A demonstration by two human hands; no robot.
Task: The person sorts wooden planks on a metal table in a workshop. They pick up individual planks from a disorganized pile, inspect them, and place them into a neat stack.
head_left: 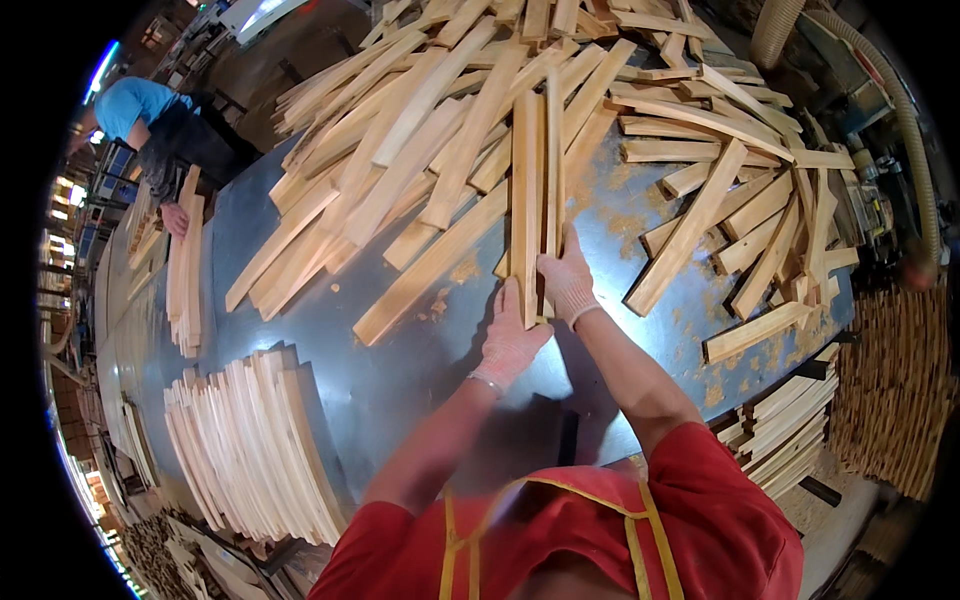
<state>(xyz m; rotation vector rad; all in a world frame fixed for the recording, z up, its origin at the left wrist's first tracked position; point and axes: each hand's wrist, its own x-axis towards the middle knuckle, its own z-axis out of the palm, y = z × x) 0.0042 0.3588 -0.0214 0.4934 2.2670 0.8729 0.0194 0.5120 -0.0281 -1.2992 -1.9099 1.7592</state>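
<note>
Several wooden slats (524, 190) stand on edge side by side between my hands, pointing away from me over the metal table. My left hand (512, 335), in a pale knit glove, closes round their near left end. Against the right side of the same slats, my gloved right hand (568, 278) is closed too. Just left of them lies a loose slat (430, 268), slanting on the tabletop. Beyond my hands rises a large jumbled pile of slats (400, 150), and the far ends of the held ones reach into it.
The metal table (400, 385) carries sawdust. More slats (745, 215) lie crisscrossed at right. A neat row of slats (250, 445) stands at the near left. At far left a person in blue (150, 115) handles slats. A ribbed hose (905, 130) hangs at right above stacked wood (890, 395).
</note>
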